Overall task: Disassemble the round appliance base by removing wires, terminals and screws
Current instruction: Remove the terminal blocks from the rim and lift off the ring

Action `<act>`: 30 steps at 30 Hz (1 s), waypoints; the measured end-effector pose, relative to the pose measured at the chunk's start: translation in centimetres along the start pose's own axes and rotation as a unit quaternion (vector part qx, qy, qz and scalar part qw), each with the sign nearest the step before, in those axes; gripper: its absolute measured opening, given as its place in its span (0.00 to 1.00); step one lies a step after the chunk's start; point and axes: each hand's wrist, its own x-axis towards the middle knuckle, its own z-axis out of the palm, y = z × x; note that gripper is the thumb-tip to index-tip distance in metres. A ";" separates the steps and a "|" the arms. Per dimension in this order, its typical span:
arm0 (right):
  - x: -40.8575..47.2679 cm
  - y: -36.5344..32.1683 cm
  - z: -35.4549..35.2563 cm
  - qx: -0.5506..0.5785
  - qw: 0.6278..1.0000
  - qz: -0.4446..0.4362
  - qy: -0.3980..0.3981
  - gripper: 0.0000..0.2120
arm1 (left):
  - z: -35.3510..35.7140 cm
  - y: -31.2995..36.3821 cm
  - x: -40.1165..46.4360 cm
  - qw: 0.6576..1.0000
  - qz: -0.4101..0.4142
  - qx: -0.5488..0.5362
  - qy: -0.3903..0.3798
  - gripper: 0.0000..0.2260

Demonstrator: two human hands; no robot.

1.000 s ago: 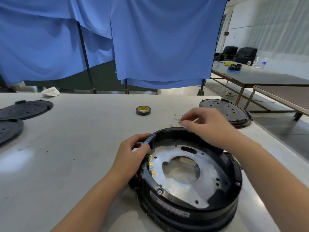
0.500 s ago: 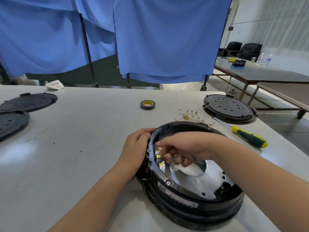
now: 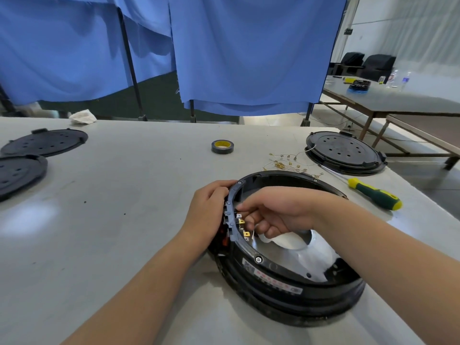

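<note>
Several removed wires and terminals (image 3: 288, 165) already lie in a loose heap on the surface (image 3: 124, 207) just beyond the round base (image 3: 286, 290), which sits near you, right of centre. Your left hand (image 3: 209, 210) holds its left rim with curled fingers, while your right hand (image 3: 278, 212) reaches inside toward the brass terminals (image 3: 242, 226), fingers curled, though I cannot tell whether it pinches one. By my judgement you're partway: these terminals and the rim screws (image 3: 258, 259) remain, and the screwdriver (image 3: 373, 194) lies untouched at right.

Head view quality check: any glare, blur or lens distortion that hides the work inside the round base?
Head view: wide-angle bending bows the table edge and curtain poles. A soft glare patch sits on the table's left, and the metal plate inside the round base is blown out white. The right hand is slightly smeared at the fingertips; the gold terminals by the left hand remain legible.
</note>
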 end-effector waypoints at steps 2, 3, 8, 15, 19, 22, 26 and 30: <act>0.1 0.0 0.2 -0.005 1.000 -0.001 0.019 0.12 | 0.0 0.0 0.0 1.000 0.004 -0.002 -0.001 0.17; 0.1 0.0 0.3 -0.005 1.000 -0.002 0.026 0.12 | 0.0 0.0 0.0 1.000 0.007 -0.002 -0.001 0.17; 0.2 -0.2 0.5 0.001 1.000 -0.011 0.029 0.17 | 0.1 -0.1 0.1 1.000 0.020 0.003 -0.002 0.18; 0.0 -0.1 0.1 -0.004 1.000 -0.024 -0.008 0.16 | 0.1 -0.3 0.3 1.000 0.026 0.002 -0.004 0.18; 0.1 0.0 0.2 -0.016 0.999 -0.034 -0.015 0.16 | 0.1 -0.2 0.3 1.000 0.025 -0.004 -0.009 0.17; 0.1 0.0 0.2 -0.006 0.999 -0.037 -0.021 0.16 | 0.1 -0.2 0.3 1.000 0.024 -0.004 -0.010 0.17; 0.1 0.0 0.2 0.003 0.999 -0.038 -0.034 0.17 | 0.0 -0.2 0.3 1.000 0.027 -0.003 -0.013 0.17; 0.1 0.1 0.2 0.018 0.998 -0.035 -0.039 0.17 | 0.0 -0.2 0.4 0.999 0.028 0.002 -0.019 0.17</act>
